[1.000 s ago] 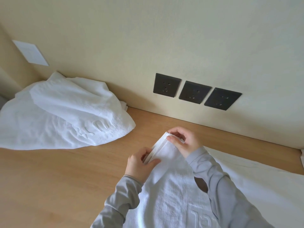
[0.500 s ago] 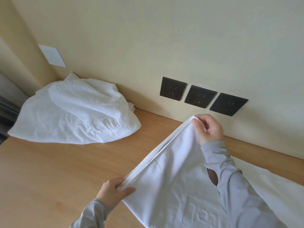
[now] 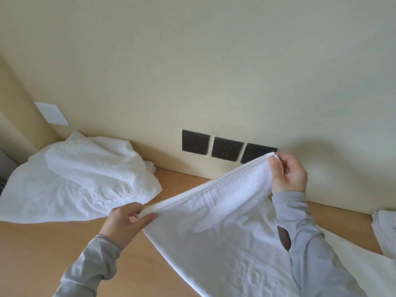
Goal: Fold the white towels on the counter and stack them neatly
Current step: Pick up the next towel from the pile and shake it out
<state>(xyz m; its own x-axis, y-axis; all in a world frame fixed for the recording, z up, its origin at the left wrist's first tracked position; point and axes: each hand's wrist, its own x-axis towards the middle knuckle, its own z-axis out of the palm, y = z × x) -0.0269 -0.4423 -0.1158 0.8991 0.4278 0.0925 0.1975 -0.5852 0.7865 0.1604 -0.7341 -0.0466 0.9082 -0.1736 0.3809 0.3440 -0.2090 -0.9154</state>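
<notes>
Wooden counter (image 3: 53,243), crumpled white towel heap (image 3: 75,179) left, more towels (image 3: 385,230) far right

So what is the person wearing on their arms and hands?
Long light grey sleeves reach both wrists. The right sleeve has a dark oval opening; the left sleeve is plain. The left hand and right hand are bare, no gloves.

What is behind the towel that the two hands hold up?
Behind the raised edge of the towel, the right socket shows only in part; its lower right corner is covered. The counter shows beside the towel, but whatever lies under the towel is hidden.
</notes>
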